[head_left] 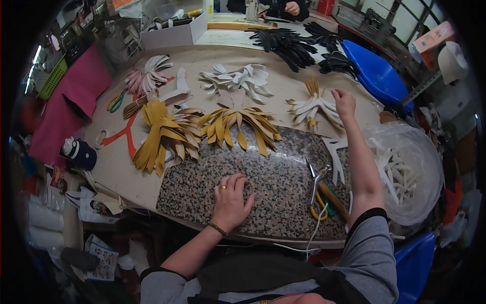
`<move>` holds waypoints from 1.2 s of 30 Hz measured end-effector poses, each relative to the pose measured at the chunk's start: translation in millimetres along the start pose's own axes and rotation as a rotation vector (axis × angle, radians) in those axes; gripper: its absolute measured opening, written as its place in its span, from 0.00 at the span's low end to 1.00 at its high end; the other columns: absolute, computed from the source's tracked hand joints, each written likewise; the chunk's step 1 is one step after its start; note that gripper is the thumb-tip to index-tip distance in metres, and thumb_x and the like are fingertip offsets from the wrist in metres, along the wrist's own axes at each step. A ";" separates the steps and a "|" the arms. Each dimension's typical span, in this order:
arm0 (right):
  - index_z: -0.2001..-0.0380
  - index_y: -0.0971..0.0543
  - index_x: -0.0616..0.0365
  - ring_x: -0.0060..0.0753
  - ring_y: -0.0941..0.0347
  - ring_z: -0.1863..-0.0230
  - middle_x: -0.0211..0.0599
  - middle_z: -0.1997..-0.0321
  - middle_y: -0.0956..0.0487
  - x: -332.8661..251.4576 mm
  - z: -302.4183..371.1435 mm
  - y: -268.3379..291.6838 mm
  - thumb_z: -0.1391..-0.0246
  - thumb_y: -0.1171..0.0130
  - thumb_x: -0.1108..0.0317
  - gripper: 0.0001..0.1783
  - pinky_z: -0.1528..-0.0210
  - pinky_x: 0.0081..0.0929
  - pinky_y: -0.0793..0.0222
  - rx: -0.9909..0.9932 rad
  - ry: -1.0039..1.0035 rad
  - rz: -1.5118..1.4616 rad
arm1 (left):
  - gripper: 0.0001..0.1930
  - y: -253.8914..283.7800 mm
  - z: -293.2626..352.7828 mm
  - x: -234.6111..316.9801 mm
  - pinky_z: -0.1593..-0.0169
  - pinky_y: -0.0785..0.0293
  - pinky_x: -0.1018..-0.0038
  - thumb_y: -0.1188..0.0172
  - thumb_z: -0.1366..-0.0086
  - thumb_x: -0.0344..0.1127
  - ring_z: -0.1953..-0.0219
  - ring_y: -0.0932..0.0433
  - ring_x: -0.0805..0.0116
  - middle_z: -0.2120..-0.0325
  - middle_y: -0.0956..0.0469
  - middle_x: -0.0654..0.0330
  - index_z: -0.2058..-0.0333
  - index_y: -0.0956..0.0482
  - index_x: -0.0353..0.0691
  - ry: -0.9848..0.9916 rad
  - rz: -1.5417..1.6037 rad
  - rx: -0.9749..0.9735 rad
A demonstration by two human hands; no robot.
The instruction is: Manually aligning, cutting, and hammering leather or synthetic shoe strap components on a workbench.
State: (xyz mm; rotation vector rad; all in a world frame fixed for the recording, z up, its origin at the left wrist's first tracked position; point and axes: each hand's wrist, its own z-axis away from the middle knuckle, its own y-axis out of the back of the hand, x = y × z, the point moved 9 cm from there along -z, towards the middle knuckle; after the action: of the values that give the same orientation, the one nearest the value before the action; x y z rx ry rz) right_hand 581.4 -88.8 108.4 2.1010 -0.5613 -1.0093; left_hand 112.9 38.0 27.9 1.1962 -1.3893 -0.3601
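Observation:
My left hand [233,201] lies palm down on a speckled granite slab [187,190], fingers stretched out and nothing in them. At the far right of the table my right hand [345,105] is raised, its fingers closed; whatever they may hold is hidden. Just left of it is a pile of white and yellow strips [311,104]. Two bundles of mustard-yellow leather strips [154,134] lie along the slab's far side. On the slab's right part rest a hammer [331,196] with a wooden handle and scissors [321,210] with yellow handles. A forked white piece [335,157] lies beyond them.
White strips [238,80] and pink strips [147,76] lie farther back. Black strips [286,46] sit near a blue basin [374,71]. A clear bag [405,172] of white offcuts stands right of my arm. Across the table, another person's hand [292,7] shows beside a machine.

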 end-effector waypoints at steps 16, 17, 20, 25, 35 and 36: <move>0.60 0.14 0.65 0.48 0.15 0.62 0.49 0.64 0.13 -238.0 110.7 -118.8 0.51 0.23 0.61 0.20 0.56 0.39 0.21 -0.302 0.058 -0.356 | 0.18 6.2 8.7 -16.7 0.36 0.39 0.56 0.33 0.36 0.39 0.39 0.31 0.52 0.45 0.27 0.55 0.50 0.24 0.41 0.047 0.250 0.103; 0.60 0.16 0.67 0.36 0.16 0.66 0.44 0.69 0.13 -253.1 120.8 -95.6 0.49 0.23 0.66 0.18 0.60 0.32 0.22 -0.336 0.025 -0.448 | 0.19 9.2 9.7 -31.3 0.35 0.36 0.54 0.32 0.37 0.36 0.40 0.29 0.50 0.46 0.26 0.52 0.50 0.25 0.39 0.080 0.485 0.186; 0.55 0.19 0.68 0.15 0.24 0.71 0.31 0.68 0.15 -266.9 161.4 -42.2 0.41 0.28 0.70 0.16 0.69 0.18 0.28 -0.529 -0.086 -0.873 | 0.20 69.2 7.9 -28.6 0.35 0.35 0.53 0.30 0.38 0.33 0.39 0.30 0.51 0.44 0.27 0.49 0.49 0.26 0.37 -0.008 0.386 0.551; 0.52 0.20 0.67 0.13 0.25 0.71 0.31 0.64 0.15 -264.8 263.7 33.8 0.40 0.28 0.70 0.17 0.71 0.15 0.30 -0.600 -0.208 -1.075 | 0.26 110.2 -15.5 0.1 0.42 0.26 0.66 0.29 0.36 0.31 0.46 0.22 0.65 0.49 0.21 0.52 0.43 0.30 0.35 -0.069 0.559 0.350; 0.54 0.17 0.59 0.43 0.18 0.64 0.42 0.60 0.18 -187.5 386.3 6.0 0.47 0.26 0.70 0.17 0.61 0.36 0.21 -0.543 -0.109 -0.373 | 0.13 -3.2 -27.4 -8.7 0.59 0.18 0.71 0.28 0.42 0.27 0.63 0.15 0.66 0.66 0.15 0.59 0.58 0.16 0.34 -0.049 0.248 -0.349; 0.54 0.17 0.59 0.43 0.18 0.64 0.42 0.60 0.18 -184.9 386.3 9.0 0.47 0.26 0.70 0.17 0.61 0.36 0.21 -0.558 -0.120 -0.369 | 0.12 0.8 -23.4 9.5 0.55 0.19 0.68 0.30 0.43 0.27 0.60 0.17 0.62 0.64 0.16 0.58 0.58 0.16 0.35 -0.319 0.132 -0.270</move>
State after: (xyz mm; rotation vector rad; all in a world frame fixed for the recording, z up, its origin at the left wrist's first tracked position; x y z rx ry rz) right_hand 161.6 -139.2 39.0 1.6737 0.0682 -1.3240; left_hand 135.2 40.7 39.6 0.8450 -1.6251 -0.6445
